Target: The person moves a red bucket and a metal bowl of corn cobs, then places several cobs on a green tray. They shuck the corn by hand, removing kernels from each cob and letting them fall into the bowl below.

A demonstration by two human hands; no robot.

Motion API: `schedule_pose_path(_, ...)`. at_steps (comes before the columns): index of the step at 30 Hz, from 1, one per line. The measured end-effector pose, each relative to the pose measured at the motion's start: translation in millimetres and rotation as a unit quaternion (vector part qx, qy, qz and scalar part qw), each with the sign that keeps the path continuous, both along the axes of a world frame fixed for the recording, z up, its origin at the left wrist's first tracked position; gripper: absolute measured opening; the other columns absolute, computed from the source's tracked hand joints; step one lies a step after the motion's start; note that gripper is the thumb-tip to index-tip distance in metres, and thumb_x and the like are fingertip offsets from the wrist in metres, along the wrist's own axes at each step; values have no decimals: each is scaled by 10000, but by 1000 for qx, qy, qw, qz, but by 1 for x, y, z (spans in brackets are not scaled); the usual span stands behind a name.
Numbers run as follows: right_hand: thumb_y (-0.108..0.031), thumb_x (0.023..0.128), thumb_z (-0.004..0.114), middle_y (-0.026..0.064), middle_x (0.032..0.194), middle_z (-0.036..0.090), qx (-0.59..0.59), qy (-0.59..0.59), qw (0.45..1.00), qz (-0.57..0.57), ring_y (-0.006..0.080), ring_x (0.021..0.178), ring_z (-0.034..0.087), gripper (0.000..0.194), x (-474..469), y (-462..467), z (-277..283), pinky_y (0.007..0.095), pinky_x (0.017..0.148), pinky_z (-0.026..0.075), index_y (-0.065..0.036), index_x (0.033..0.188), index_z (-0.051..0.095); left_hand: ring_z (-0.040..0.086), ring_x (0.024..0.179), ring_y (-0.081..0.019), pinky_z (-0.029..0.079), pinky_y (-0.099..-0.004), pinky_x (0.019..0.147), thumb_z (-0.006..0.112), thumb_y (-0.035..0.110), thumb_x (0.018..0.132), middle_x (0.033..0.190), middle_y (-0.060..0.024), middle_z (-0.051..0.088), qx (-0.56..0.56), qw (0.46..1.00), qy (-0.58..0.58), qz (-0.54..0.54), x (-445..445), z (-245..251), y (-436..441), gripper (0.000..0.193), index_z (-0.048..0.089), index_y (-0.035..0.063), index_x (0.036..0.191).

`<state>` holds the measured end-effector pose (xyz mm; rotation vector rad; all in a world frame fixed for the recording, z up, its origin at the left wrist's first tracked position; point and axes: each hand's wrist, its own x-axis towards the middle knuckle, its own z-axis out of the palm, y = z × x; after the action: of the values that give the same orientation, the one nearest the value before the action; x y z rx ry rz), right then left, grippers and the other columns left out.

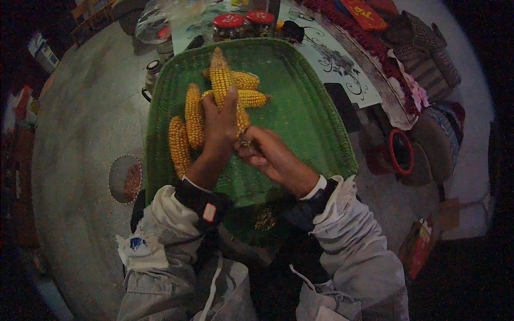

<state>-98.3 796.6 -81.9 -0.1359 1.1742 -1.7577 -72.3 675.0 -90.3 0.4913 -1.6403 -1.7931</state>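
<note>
My left hand (221, 120) is closed around an ear of yellow corn (220, 76) that points away from me over a green woven tray (321, 132). At the ear's near end, my right hand (267, 152) has its fingers curled against the cob; whether it grips the cob or loose material is unclear. Two more ears, a longer one (194, 116) and another (179, 144), lie to the left of my left hand. Beyond and partly under the held ear rest further ears, one (253, 98) pointing right and one (245, 80) behind it.
Two jars with red lids (229, 21) stand past the tray's far rim on a patterned table cover (341, 60). A round container with reddish kernels (130, 180) sits on the floor at left. At right is a red-rimmed bucket (400, 151). Small debris (265, 220) lies below the tray.
</note>
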Motion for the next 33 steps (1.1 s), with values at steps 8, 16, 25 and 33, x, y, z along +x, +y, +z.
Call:
schedule_pose_path(8,-118,862,511,27,736,520,-35,18,998,49,63,570,438,128,0,2,-1,194,384,238,4,876,545,558,805,-160,491,-317,652,511,439,968,978,-76,522,83,995,-55,-17,-4,-1,-11,452,430,39,1161)
schedule_pose_path(16,-186,921,482,24,691,501,-1,27,1000,8,50,512,406,212,7,-1,11,175,380,248,3,854,551,598,872,-163,538,-301,716,571,430,938,1043,-86,540,140,984,-27,-103,2,6,-6,514,413,34,1226)
schedule_pose_path(25,-182,907,484,18,683,503,-19,14,999,37,43,484,381,210,0,0,0,171,358,243,15,880,553,590,748,-164,515,-291,606,691,308,872,990,-100,571,172,983,30,-51,-6,-3,-6,602,349,4,1263)
schedule_pose_path(33,-166,910,479,55,786,594,-22,-23,999,3,54,507,407,179,5,1,6,166,353,260,-5,920,556,597,701,-165,496,-282,577,729,292,842,992,-125,594,152,987,34,-40,-6,1,-3,706,283,-3,1304)
